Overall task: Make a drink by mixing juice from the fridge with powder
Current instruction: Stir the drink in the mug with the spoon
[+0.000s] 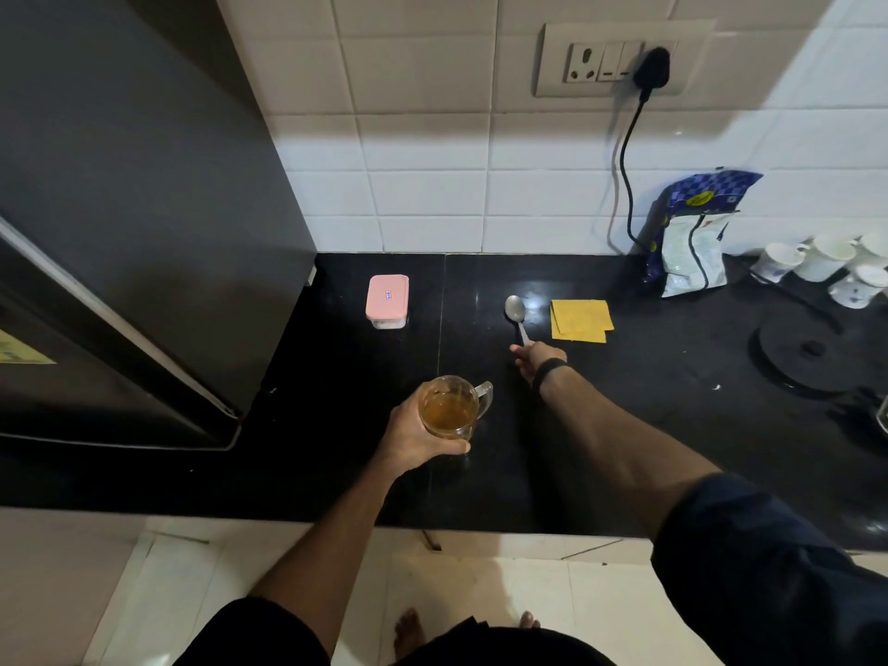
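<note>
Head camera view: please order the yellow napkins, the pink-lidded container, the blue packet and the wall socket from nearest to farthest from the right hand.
1. Yellow napkins: just right of the right hand, which holds the spoon.
2. Pink-lidded container: to the left, on the counter.
3. Blue packet: right, against the wall.
4. Wall socket: high on the tiles.

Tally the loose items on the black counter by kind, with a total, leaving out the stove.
Glass mug with juice: 1
Spoon: 1
Pink-lidded box: 1
Yellow cloth: 1
Blue-and-white bag: 1
White cups: 4 in view, at the frame edge
Total: 9
</note>
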